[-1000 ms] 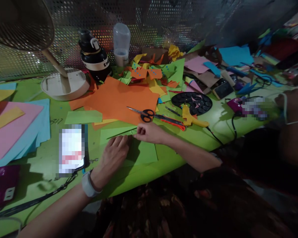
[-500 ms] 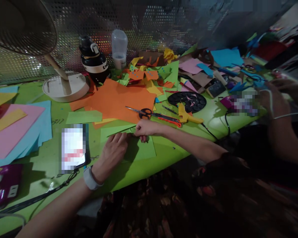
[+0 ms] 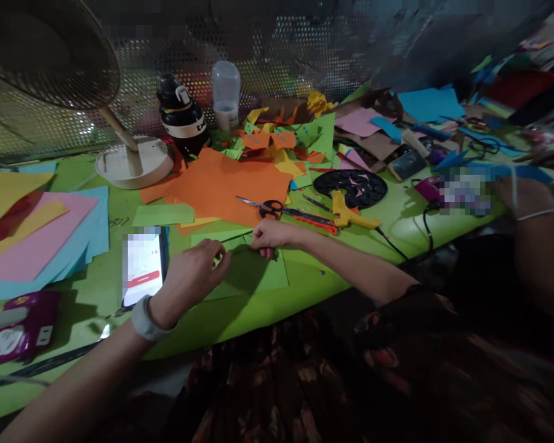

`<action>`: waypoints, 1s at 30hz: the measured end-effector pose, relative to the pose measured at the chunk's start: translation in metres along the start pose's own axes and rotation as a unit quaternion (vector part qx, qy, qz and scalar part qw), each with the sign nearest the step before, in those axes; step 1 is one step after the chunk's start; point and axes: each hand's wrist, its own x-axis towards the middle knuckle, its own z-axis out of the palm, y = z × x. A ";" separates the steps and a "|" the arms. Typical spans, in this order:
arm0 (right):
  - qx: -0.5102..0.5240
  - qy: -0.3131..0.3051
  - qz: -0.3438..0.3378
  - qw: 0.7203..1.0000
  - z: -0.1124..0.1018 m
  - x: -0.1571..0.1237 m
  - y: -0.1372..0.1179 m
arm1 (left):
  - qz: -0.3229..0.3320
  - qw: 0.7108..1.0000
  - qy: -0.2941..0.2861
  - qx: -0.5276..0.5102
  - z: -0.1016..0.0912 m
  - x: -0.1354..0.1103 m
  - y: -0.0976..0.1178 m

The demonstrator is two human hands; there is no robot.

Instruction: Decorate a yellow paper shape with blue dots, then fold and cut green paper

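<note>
A sheet of green paper (image 3: 263,274) lies on the green table (image 3: 96,289) in front of me. My left hand (image 3: 191,277), with a pale wristband, pinches the paper's left part with curled fingers. My right hand (image 3: 270,237) is closed on the paper's top edge, fingers curled down on it. Just beyond my right hand lie black-handled scissors (image 3: 268,208), an orange and black cutter (image 3: 316,221) and a yellow glue gun (image 3: 348,215).
A lit phone (image 3: 143,267) lies left of my left hand. Orange sheets (image 3: 221,184), pink and blue sheets (image 3: 37,240), a fan base (image 3: 133,161), a black bottle (image 3: 182,120) and a clear bottle (image 3: 225,92) stand behind. Another person's arm (image 3: 530,234) is at the right.
My left hand has lifted from lying flat on the green paper to a curled pinch and shifted left. My right hand stays at the paper's top edge.
</note>
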 end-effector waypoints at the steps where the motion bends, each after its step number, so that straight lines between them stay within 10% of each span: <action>1: -0.001 0.000 -0.001 1.000 0.000 0.000 0.000 | -0.029 0.995 -0.067 -0.075 0.000 0.007 0.002; 5: -0.001 -0.006 0.003 1.000 0.001 0.001 0.001 | -0.132 0.916 -0.245 -0.289 0.012 0.032 0.003; 18: 0.002 -0.019 -0.006 1.000 -0.001 -0.001 -0.001 | -0.162 0.878 -0.296 -0.340 0.020 0.042 -0.010; 27: -0.011 -0.012 -0.012 1.000 0.000 0.006 0.006 | -0.185 0.890 -0.288 -0.302 0.002 0.025 -0.026; 30: -0.040 0.004 -0.024 0.999 0.001 0.004 0.008 | -0.118 0.959 -0.147 -0.211 -0.003 0.022 -0.023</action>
